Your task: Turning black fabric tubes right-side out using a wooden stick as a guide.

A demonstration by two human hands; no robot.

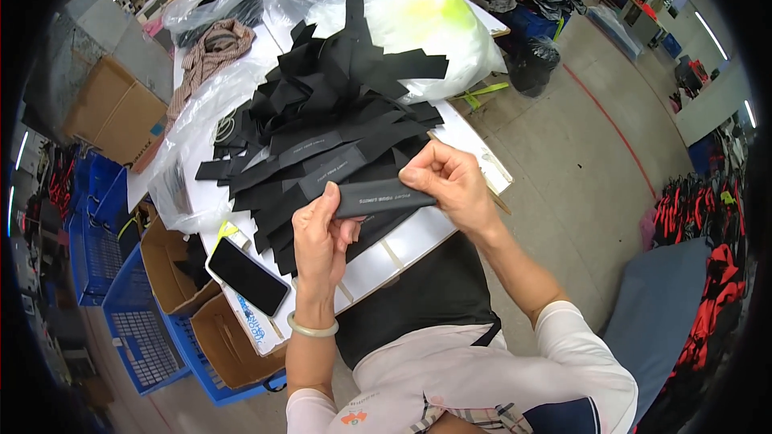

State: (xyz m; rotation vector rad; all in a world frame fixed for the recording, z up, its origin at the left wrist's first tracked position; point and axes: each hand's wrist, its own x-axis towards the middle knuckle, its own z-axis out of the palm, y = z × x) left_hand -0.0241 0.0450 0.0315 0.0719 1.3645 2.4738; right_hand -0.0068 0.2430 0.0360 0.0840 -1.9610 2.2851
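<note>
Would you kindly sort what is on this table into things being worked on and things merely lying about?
In hand: black strip, held by left hand and right hand; pile of black strips.
Lying about: phone, clear plastic bags, checked cloth.

White worktable point(418, 245): heaped with black fabric strips point(322, 112); clear plastic bags point(201, 137), a striped cloth point(211, 52) and a smartphone point(248, 276) are laid alongside.

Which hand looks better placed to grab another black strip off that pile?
Probably the right hand. Both hands pinch the black strip, but the right sits against the near edge of the pile of black strips, while the left hand is lower, nearer the phone.
</note>
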